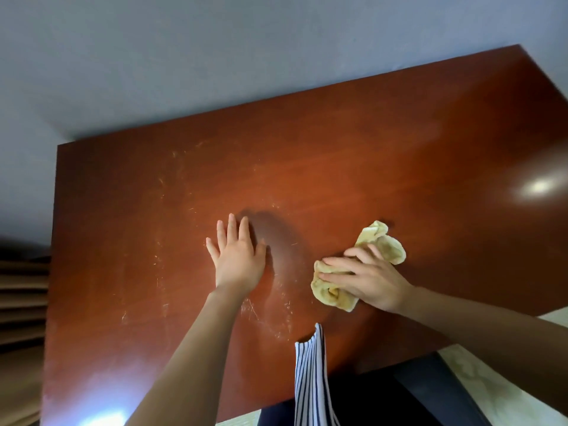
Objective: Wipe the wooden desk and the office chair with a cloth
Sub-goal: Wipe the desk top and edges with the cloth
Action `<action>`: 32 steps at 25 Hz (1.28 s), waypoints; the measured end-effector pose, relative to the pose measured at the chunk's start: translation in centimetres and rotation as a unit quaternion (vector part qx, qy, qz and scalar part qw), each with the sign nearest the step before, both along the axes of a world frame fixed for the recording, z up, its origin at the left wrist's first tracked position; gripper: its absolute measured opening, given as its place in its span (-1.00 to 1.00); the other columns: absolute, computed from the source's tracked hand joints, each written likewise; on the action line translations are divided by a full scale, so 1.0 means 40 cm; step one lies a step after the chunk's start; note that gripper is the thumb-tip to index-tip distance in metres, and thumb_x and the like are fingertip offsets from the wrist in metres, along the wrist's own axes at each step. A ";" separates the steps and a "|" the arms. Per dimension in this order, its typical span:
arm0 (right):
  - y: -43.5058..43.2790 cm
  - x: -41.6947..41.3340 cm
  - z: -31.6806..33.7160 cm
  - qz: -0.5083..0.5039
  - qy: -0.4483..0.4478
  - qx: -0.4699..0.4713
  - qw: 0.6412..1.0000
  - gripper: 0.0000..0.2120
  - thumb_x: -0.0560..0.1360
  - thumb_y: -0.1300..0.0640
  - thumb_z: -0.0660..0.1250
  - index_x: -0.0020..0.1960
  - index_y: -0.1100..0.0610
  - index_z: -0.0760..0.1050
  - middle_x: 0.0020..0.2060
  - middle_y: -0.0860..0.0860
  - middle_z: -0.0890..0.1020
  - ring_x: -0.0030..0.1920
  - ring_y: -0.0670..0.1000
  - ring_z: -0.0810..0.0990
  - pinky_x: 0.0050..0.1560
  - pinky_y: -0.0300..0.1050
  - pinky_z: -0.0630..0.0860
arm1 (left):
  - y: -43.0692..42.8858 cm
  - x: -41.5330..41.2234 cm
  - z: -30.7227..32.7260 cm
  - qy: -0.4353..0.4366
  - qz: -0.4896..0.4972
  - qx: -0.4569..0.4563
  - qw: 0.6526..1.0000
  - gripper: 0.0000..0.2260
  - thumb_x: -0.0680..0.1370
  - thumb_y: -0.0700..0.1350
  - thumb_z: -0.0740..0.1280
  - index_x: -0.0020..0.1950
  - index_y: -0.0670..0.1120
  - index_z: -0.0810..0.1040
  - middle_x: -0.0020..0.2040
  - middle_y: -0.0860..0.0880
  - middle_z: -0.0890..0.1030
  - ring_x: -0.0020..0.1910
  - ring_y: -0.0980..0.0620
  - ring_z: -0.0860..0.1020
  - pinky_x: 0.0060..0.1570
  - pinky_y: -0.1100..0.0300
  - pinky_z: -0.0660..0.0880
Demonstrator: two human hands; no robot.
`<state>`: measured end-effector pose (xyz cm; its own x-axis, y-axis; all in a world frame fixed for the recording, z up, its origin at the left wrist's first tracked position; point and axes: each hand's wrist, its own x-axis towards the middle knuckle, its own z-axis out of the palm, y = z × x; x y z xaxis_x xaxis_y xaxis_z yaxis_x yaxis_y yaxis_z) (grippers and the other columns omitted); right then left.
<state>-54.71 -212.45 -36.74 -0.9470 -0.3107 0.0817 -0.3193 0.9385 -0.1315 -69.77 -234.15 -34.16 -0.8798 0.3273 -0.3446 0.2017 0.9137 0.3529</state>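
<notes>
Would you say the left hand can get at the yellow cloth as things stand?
Probably yes: the left hand lies flat on the desk, with only bare wood between it and the cloth, though the right hand holds its middle.

Heads up on what you can't make out here. Your right hand (368,281) grips the cloth (384,244) across its middle, so that part's covered, and your thumb's out of sight. Your left hand (238,259) lies flat, hiding the wood under it. The desk (338,149) gets chopped by the right and bottom edges, and its legs are under the top. A glare patch (538,187) washes out the finish there. The striped fabric (310,379) runs off the bottom. The dark shape (415,395) below the desk? Can't tell. Same with the brown folds (21,296), cut at the left.
</notes>
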 end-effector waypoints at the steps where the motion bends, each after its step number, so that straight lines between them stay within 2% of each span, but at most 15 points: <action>1: 0.004 -0.031 0.003 -0.020 0.007 0.004 1.000 -0.58 0.30 0.10 0.52 0.14 -0.14 0.59 0.12 -0.09 0.60 -0.03 0.10 0.55 -0.10 -0.01 0.53 | -0.001 -0.004 0.000 0.000 0.003 -0.003 1.000 -0.49 0.63 0.04 0.07 0.55 -0.06 0.03 0.57 -0.05 -0.08 0.53 -0.08 -0.21 0.42 -0.15 -0.26; 3: 0.022 -0.113 0.000 -0.052 -0.013 -0.005 0.999 -0.45 0.26 0.20 0.53 0.21 -0.12 0.55 0.12 -0.01 0.57 -0.05 0.14 0.51 -0.13 -0.03 0.52 | -0.001 -0.017 -0.008 0.004 0.019 -0.013 1.000 -0.50 0.63 0.06 0.07 0.55 -0.04 0.05 0.57 -0.04 -0.08 0.53 -0.08 -0.21 0.42 -0.15 -0.27; 5: 0.032 -0.192 0.000 -0.079 -0.046 -0.026 0.996 -0.46 0.38 0.22 0.44 0.32 -0.10 0.46 0.20 0.06 0.50 0.03 0.18 0.48 -0.03 0.02 0.47 | -0.006 -0.020 -0.010 0.005 0.018 -0.026 0.999 -0.50 0.64 0.07 0.06 0.54 -0.04 0.06 0.57 -0.03 -0.06 0.53 -0.08 -0.22 0.42 -0.15 -0.28; 7: 0.051 -0.279 -0.008 -0.172 -0.083 -0.111 0.975 -0.62 0.52 0.02 0.27 0.33 -0.13 0.42 0.23 0.04 0.43 0.12 0.14 0.42 0.08 -0.04 0.39 | -0.005 -0.022 -0.014 -0.005 0.019 -0.045 0.999 -0.49 0.64 0.06 0.05 0.55 -0.06 0.04 0.57 -0.01 -0.01 0.52 -0.06 -0.25 0.41 -0.15 -0.31; 8: 0.062 -0.320 -0.011 -0.226 -0.089 -0.151 0.958 -0.63 0.53 -0.07 0.19 0.33 -0.14 0.42 0.22 0.02 0.42 0.14 0.11 0.40 0.10 -0.08 0.36 | -0.003 -0.019 -0.016 -0.012 0.020 -0.056 0.998 -0.49 0.64 0.06 0.05 0.55 -0.08 0.03 0.57 0.00 0.00 0.52 -0.06 -0.25 0.40 -0.15 -0.32; 9: 0.071 -0.354 -0.011 -0.273 -0.089 -0.179 0.941 -0.65 0.53 -0.07 0.18 0.32 -0.14 0.43 0.22 0.01 0.40 0.15 0.09 0.39 0.10 -0.09 0.35 | -0.001 -0.017 -0.017 -0.013 0.017 -0.068 0.997 -0.48 0.64 0.06 0.04 0.55 -0.08 0.01 0.57 0.00 0.01 0.52 -0.05 -0.26 0.40 -0.16 -0.33; 12: 0.081 -0.416 -0.015 -0.334 -0.047 -0.148 0.930 -0.64 0.54 0.16 0.26 0.30 -0.10 0.46 0.27 0.01 0.35 0.16 0.11 0.36 0.13 0.00 0.39 | 0.001 -0.013 -0.020 -0.008 0.002 -0.113 0.994 -0.46 0.65 0.06 0.00 0.55 -0.09 -0.08 0.57 0.00 0.00 0.52 -0.05 -0.25 0.40 -0.16 -0.33; 15: 0.074 -0.435 -0.009 -0.368 -0.049 -0.181 0.911 -0.61 0.54 0.23 0.25 0.29 -0.10 0.46 0.29 -0.02 0.33 0.19 0.09 0.33 0.14 -0.02 0.40 | -0.002 -0.006 -0.019 -0.013 -0.009 -0.132 0.991 -0.45 0.65 0.08 -0.02 0.56 -0.08 -0.15 0.57 0.02 -0.09 0.52 -0.06 -0.26 0.41 -0.14 -0.31; 19: 0.038 -0.387 -0.016 -0.327 -0.058 -0.186 0.925 -0.60 0.55 0.26 0.24 0.30 -0.08 0.47 0.27 0.01 0.36 0.18 0.11 0.34 0.14 0.00 0.39 | -0.014 0.001 -0.014 -0.011 -0.031 -0.131 0.991 -0.44 0.64 0.09 -0.01 0.56 -0.07 -0.14 0.57 0.02 -0.15 0.52 -0.08 -0.27 0.42 -0.11 -0.31; 23: -0.009 -0.266 -0.003 -0.261 -0.035 -0.179 0.948 -0.63 0.48 0.30 0.34 0.24 0.05 0.55 0.14 0.10 0.49 0.08 0.17 0.43 0.04 0.05 0.46 | -0.049 0.016 -0.004 0.012 -0.046 -0.054 0.997 -0.45 0.63 0.08 0.08 0.56 -0.03 -0.02 0.57 0.04 -0.04 0.53 -0.06 -0.22 0.42 -0.10 -0.32; 25: -0.035 -0.202 -0.003 -0.264 -0.030 -0.174 0.948 -0.64 0.45 0.30 0.38 0.22 0.09 0.56 0.08 0.12 0.52 0.04 0.17 0.47 -0.01 0.05 0.50 | -0.069 0.025 -0.004 0.021 -0.073 -0.031 0.997 -0.46 0.62 0.09 0.09 0.55 -0.01 0.01 0.57 0.05 -0.03 0.53 -0.05 -0.21 0.42 -0.09 -0.32; 32: -0.267 0.011 -0.014 -0.443 0.009 -0.182 0.878 -0.67 0.50 0.20 0.35 0.25 0.04 0.54 0.04 0.05 0.49 0.08 0.08 0.45 0.04 -0.03 0.48 | -0.270 0.066 -0.012 0.037 -0.193 0.007 0.980 -0.46 0.62 0.10 0.09 0.56 0.01 0.00 0.57 0.06 -0.07 0.53 -0.02 -0.22 0.41 -0.08 -0.34</action>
<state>-54.28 -223.15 -37.30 -0.8019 0.5961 0.0403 0.5090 0.7169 -0.4764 -67.13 -244.97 -34.64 -0.7115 0.6453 -0.2780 0.5572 0.7592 0.3363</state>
